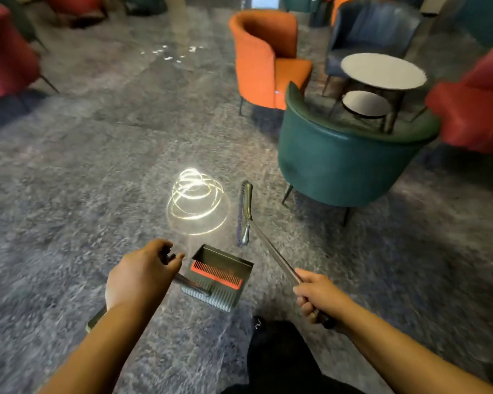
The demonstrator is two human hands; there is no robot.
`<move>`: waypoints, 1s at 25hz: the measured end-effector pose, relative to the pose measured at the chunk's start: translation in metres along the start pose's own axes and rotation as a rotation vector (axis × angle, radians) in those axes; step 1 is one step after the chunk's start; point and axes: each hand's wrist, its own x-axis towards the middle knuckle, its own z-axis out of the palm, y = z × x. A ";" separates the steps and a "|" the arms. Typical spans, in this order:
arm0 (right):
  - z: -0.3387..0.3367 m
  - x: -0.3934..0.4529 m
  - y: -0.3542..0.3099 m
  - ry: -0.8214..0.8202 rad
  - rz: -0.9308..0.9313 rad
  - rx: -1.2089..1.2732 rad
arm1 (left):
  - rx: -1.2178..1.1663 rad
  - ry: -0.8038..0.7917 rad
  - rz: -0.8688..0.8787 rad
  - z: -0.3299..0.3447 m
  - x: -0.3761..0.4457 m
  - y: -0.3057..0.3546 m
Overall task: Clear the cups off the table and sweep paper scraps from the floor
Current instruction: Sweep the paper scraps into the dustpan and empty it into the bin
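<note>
My left hand [141, 273] grips the handle of a grey dustpan [219, 275] with a red comb strip inside, held low over the floor. In my right hand [315, 294] is the metal handle of a broom [246, 213], whose brush head rests on the floor just beyond the dustpan. White paper scraps [171, 54] lie scattered on the grey floor far ahead. A round white table [383, 71] at the right shows no cups on its top.
A teal armchair [345, 163] stands close on the right of the broom. An orange chair [265, 56], a blue chair [373, 27] and red chairs [473, 106] ring the table. More red seats [6, 52] stand far left. A bright light reflection [195, 201] shines on the glossy floor.
</note>
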 end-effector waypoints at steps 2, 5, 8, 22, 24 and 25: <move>0.010 0.041 -0.042 -0.025 0.005 -0.068 | -0.005 0.026 -0.048 -0.002 0.045 -0.004; 0.030 0.098 -0.109 -0.080 0.010 -0.114 | 0.007 0.070 -0.116 -0.013 0.111 -0.012; 0.055 0.145 -0.173 -0.148 0.024 -0.168 | 0.009 0.122 -0.180 -0.026 0.160 -0.030; 0.266 0.333 -0.398 -0.183 0.012 -0.211 | -0.011 0.162 -0.216 -0.083 0.449 -0.180; 0.289 0.356 -0.431 -0.167 0.015 -0.182 | 0.005 0.164 -0.200 -0.089 0.495 -0.194; 0.299 0.369 -0.448 -0.165 0.015 -0.176 | 0.004 0.158 -0.197 -0.090 0.519 -0.200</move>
